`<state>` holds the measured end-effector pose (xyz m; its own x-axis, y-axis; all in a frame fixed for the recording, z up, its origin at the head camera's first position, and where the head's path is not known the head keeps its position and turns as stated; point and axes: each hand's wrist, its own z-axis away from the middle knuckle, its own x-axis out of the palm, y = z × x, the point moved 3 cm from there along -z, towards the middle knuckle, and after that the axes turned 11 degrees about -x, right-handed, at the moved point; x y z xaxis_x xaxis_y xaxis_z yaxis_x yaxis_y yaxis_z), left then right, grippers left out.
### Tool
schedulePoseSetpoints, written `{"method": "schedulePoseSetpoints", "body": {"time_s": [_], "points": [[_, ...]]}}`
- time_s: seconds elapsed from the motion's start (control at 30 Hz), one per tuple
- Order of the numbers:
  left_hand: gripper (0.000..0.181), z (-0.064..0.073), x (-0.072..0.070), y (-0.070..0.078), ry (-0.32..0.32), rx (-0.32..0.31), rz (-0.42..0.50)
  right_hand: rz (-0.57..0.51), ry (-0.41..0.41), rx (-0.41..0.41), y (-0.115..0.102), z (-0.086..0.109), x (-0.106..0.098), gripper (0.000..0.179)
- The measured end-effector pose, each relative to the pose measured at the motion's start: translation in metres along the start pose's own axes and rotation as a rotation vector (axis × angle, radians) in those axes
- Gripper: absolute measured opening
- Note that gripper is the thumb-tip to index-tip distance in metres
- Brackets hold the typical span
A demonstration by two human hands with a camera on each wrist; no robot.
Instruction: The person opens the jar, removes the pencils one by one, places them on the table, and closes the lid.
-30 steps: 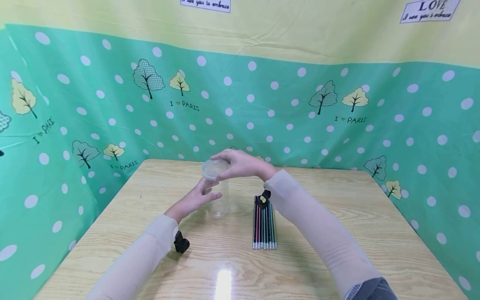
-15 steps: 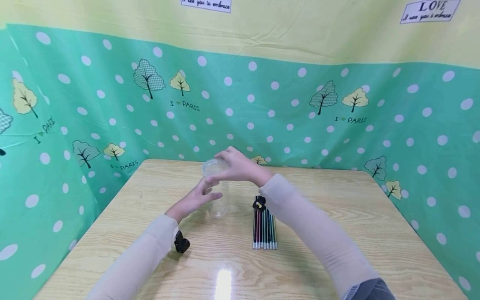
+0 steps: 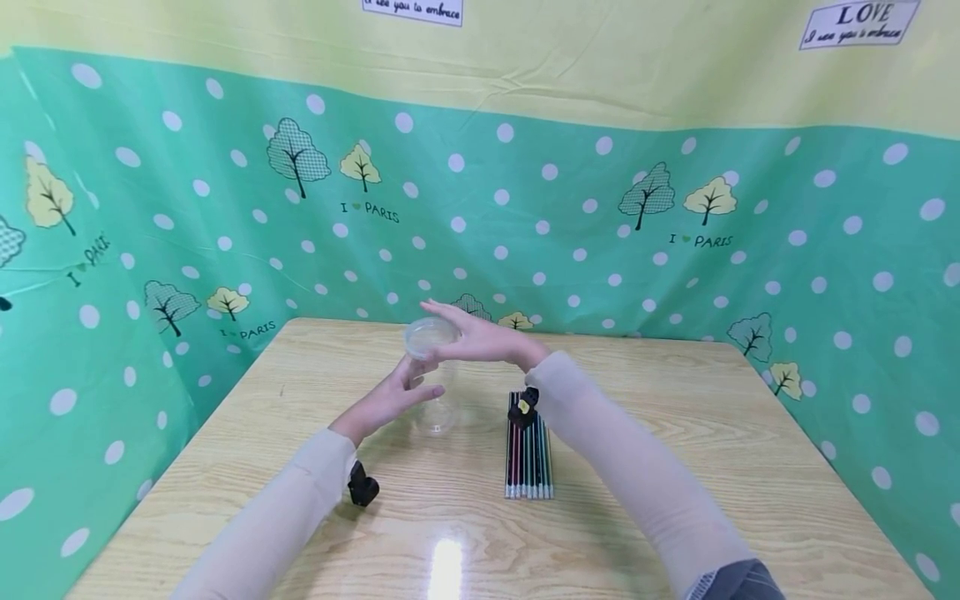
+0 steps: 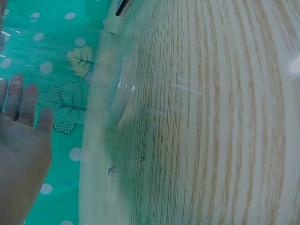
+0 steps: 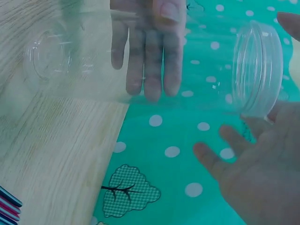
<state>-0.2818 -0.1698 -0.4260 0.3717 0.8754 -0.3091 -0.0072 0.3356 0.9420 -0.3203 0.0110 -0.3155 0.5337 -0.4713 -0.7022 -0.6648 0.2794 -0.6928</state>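
A clear plastic jar point(image 3: 437, 414) stands upright on the table, left of centre, with a translucent round lid point(image 3: 431, 333) at its top. My left hand point(image 3: 386, 404) holds the jar's side; through the wall in the right wrist view its fingers point(image 5: 152, 70) lie along the far side, thumb in front. At the top, my right hand point(image 3: 483, 337) is spread around the lid, index finger lifted off the rim. In the right wrist view its fingers stand loosely apart, some close to the lid's edge. Whether any fingertip touches the lid is hard to tell.
Several dark striped pencils point(image 3: 528, 467) lie side by side right of the jar, eraser ends toward me, partly under my right wrist's camera. The wooden table point(image 3: 675, 467) backs onto a green dotted cloth point(image 3: 525, 208).
My right hand first turned and closed over the lid, then swung back and spread its fingers. The left hand and the jar have stayed in place.
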Motion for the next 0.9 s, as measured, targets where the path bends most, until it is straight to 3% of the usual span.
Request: {"method": "schedulePoseSetpoints", "body": {"time_s": [0.13,0.4,0.67,0.9], "points": [[0.09,-0.001,-0.001,0.0,0.0,0.008,-0.011,-0.12,-0.031,-0.002,0.003,0.006,-0.004,0.083],[0.088,-0.003,0.0,-0.001,-0.007,0.035,-0.01,-0.203,-0.032,0.014,0.004,0.01,-0.006,0.073],[0.088,-0.005,0.0,-0.002,-0.001,0.039,-0.011,-0.188,-0.02,0.013,0.006,0.012,-0.007,0.073],[0.09,-0.004,0.001,-0.002,-0.01,0.032,-0.004,-0.087,0.045,0.041,0.007,0.01,-0.006,0.076]]}}
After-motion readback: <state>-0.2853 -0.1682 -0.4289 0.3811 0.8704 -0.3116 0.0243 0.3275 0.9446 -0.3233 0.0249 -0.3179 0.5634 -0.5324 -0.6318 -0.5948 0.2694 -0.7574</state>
